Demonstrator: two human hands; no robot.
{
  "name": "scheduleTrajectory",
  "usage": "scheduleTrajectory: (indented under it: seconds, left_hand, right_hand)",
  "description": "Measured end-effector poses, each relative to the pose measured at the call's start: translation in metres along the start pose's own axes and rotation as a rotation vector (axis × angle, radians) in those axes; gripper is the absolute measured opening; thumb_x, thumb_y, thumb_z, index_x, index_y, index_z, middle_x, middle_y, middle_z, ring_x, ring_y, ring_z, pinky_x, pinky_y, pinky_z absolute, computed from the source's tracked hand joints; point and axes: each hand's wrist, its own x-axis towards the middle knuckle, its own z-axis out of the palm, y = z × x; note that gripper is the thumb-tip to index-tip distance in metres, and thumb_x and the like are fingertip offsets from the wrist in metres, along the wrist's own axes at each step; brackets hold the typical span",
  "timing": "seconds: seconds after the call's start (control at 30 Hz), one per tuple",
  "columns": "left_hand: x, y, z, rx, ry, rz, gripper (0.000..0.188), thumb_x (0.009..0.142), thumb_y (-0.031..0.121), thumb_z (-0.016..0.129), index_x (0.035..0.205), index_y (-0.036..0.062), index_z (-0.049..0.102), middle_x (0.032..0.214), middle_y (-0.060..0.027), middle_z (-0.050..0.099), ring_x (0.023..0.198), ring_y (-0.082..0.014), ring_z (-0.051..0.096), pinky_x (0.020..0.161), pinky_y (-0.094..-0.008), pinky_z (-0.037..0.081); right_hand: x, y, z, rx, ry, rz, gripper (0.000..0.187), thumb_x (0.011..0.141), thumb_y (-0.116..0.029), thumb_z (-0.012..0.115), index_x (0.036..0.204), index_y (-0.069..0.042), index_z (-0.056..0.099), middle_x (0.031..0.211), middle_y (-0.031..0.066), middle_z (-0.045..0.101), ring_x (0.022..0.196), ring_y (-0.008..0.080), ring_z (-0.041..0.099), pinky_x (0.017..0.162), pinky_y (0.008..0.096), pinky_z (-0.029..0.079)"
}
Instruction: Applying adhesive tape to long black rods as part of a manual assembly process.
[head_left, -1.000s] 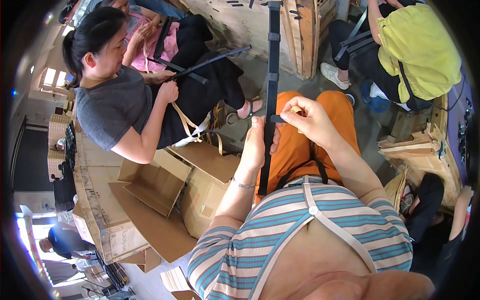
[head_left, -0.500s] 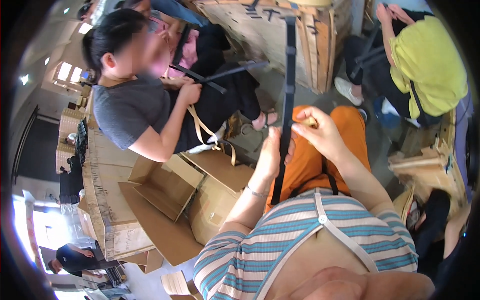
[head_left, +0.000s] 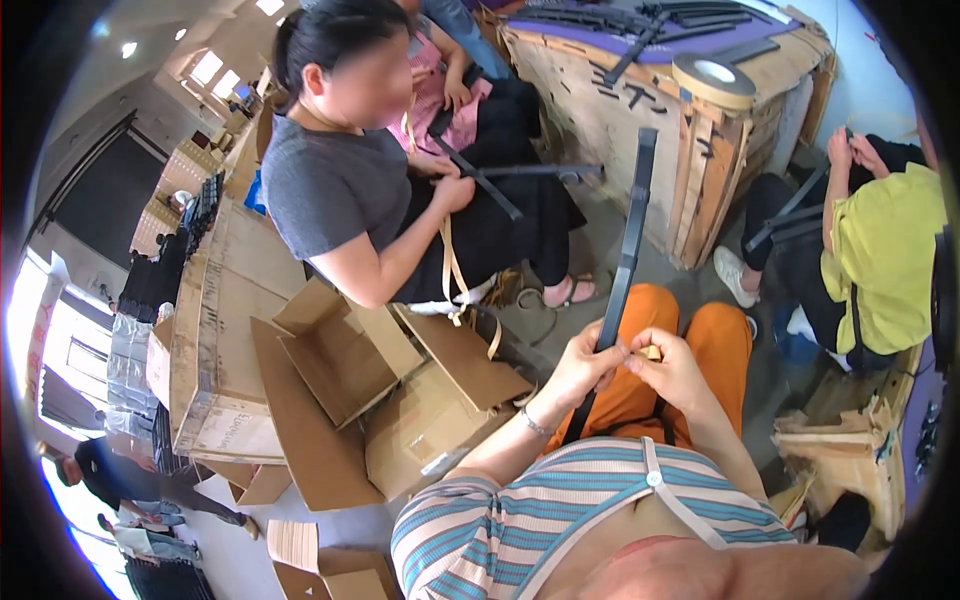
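My left hand (head_left: 583, 372) is closed around the lower part of a long flat black strip (head_left: 630, 245), which stands tilted up and away from my lap. Short raised bands cross the strip at intervals. My right hand (head_left: 668, 365) pinches a small pale-yellow piece (head_left: 652, 353), which looks like tape. Its fingertips meet my left fingertips at the strip's right edge. Below my hands are my orange trousers (head_left: 715, 345), and the strip's lower end reaches down toward my waist.
An open cardboard box (head_left: 400, 440) stands to my left, beside a co-worker in a grey shirt (head_left: 325, 190) holding black strips. Ahead, a wooden crate (head_left: 620, 150) bears a tape roll (head_left: 714, 80) and more black strips. Another person in a yellow top (head_left: 885, 260) sits at the right.
My right fingertips have come down to meet my left ones at the strip. My left fingers have curled round it. The view has shifted, showing more of the crate's top.
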Motion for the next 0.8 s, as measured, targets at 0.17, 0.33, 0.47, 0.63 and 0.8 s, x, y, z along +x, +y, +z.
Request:
scheduleTrajectory:
  seconds: [0.17,0.33,0.47,0.63,0.8]
  left_hand:
    - [0.000,-0.007,0.000,-0.025,0.005,-0.053,0.011,0.084,0.011,0.059,0.082,0.0041,0.051,0.053,0.0013,0.044,0.040,-0.0053,0.036,0.038,-0.0194,0.026]
    - [0.001,-0.009,-0.001,-0.037,0.035,-0.050,0.011,0.083,0.011,0.059,0.082,0.0034,0.051,0.052,0.0019,0.043,0.038,-0.0050,0.035,0.037,-0.0196,0.026]
    - [-0.008,-0.012,-0.002,-0.019,0.051,-0.060,0.011,0.083,0.010,0.060,0.081,0.0040,0.051,0.053,0.0024,0.044,0.039,-0.0044,0.037,0.036,-0.0189,0.026]
    - [-0.001,-0.018,-0.006,0.065,0.080,-0.070,0.013,0.083,0.012,0.061,0.081,0.0049,0.051,0.054,0.0028,0.045,0.040,-0.0039,0.037,0.037,-0.0187,0.026]
    - [-0.001,-0.015,-0.005,0.017,0.037,-0.047,0.012,0.083,0.010,0.061,0.081,0.0046,0.051,0.055,0.0029,0.045,0.041,-0.0036,0.038,0.037,-0.0186,0.025]
  right_hand:
    - [-0.005,0.003,-0.004,0.000,-0.011,0.064,0.016,0.078,-0.010,0.068,0.084,-0.003,0.055,0.066,-0.0036,0.051,0.060,0.0028,0.044,0.054,0.0191,0.037]
    - [-0.011,0.005,-0.010,-0.060,-0.059,0.106,0.016,0.079,-0.010,0.067,0.078,-0.004,0.052,0.063,-0.0039,0.050,0.058,0.0016,0.042,0.051,0.0187,0.034]
    - [-0.013,-0.017,-0.002,0.071,-0.090,0.185,0.017,0.081,-0.009,0.065,0.078,-0.005,0.048,0.060,-0.0035,0.049,0.053,0.0017,0.044,0.049,0.0171,0.037]
    - [-0.014,-0.010,-0.002,0.098,-0.082,0.205,0.011,0.082,-0.006,0.062,0.086,-0.001,0.053,0.065,-0.0033,0.052,0.056,0.0010,0.044,0.049,0.0160,0.035]
    - [-0.013,-0.010,-0.006,0.053,-0.099,0.137,0.007,0.084,-0.005,0.060,0.083,-0.001,0.054,0.064,-0.0050,0.050,0.056,-0.0002,0.040,0.048,0.0168,0.030]
